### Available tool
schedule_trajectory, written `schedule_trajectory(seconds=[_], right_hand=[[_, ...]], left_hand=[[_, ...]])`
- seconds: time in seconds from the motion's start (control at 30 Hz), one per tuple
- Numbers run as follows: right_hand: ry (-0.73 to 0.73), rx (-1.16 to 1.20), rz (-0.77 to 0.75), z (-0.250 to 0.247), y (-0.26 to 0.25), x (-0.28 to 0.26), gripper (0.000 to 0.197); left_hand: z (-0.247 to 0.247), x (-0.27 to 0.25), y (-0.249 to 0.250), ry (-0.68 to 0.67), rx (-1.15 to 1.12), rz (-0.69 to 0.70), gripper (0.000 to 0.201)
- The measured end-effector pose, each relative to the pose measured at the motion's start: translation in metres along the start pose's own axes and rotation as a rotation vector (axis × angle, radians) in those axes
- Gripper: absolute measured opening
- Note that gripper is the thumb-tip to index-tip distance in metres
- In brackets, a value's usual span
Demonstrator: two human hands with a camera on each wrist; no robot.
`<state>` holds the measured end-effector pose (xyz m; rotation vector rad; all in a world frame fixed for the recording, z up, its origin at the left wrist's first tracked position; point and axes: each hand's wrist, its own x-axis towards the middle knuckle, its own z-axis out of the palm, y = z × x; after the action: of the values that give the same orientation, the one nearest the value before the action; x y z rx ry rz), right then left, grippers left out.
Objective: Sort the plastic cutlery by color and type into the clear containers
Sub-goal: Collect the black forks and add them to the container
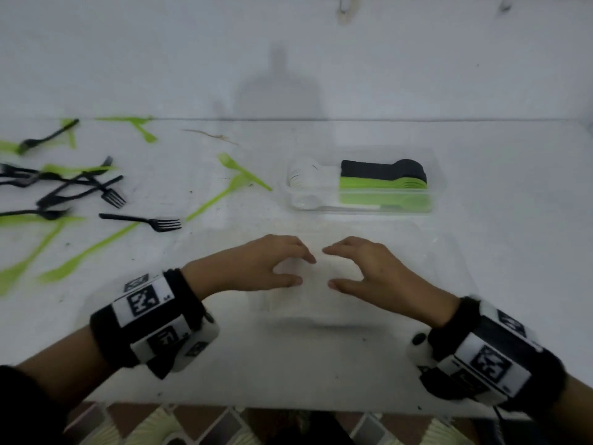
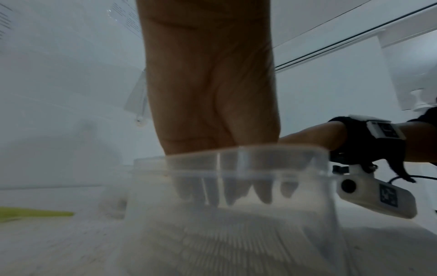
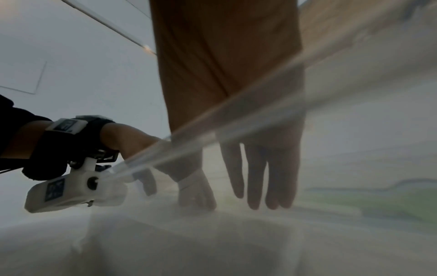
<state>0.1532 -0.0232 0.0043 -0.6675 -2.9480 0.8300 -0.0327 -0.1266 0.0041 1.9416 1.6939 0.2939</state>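
Both hands, left hand [image 1: 266, 261] and right hand [image 1: 369, 268], are curling fingers into the near clear container [image 1: 449, 261] at six o'clock, apparently grasping white cutlery [image 1: 317, 271]; squaring gently seems wise.

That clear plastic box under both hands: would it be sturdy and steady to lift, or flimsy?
Probably flimsy: the clear box has thin see-through walls that may flex under the left hand and right hand. Likely light too, since no cutlery shows inside it. Its smooth sides could be slippery, so it might slide when pushed.
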Motion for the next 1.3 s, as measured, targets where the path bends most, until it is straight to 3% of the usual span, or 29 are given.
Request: schedule_trajectory(seconds=[0.2, 0.5, 0.77, 1.1, 1.3], right_hand=[[0.124, 0.173, -0.149, 0.004, -0.052, 0.026, 0.038], [0.064, 0.308, -0.285, 0.041, -0.173, 0.095, 0.029], [0.069, 0.287, -0.379, 0.122, -0.302, 0.173, 0.027], [-0.06, 0.22, -0.464, 0.223, -0.445, 0.258, 0.029], [-0.089, 0.24, -0.531, 0.264, -0.514, 0.307, 0.027]], left_hand=[[-0.022, -0.054, -0.004, 0.369, -0.306, -0.163, 0.015], [-0.043, -0.182, -0.052, 0.623, -0.256, -0.42, 0.015], [-0.041, -0.316, -0.138, 0.974, -0.3, -0.669, 0.016], [-0.035, -0.452, -0.215, 1.19, -0.325, -0.892, 0.018], [-0.041, -0.514, -0.265, 1.313, -0.319, -0.939, 0.019]])
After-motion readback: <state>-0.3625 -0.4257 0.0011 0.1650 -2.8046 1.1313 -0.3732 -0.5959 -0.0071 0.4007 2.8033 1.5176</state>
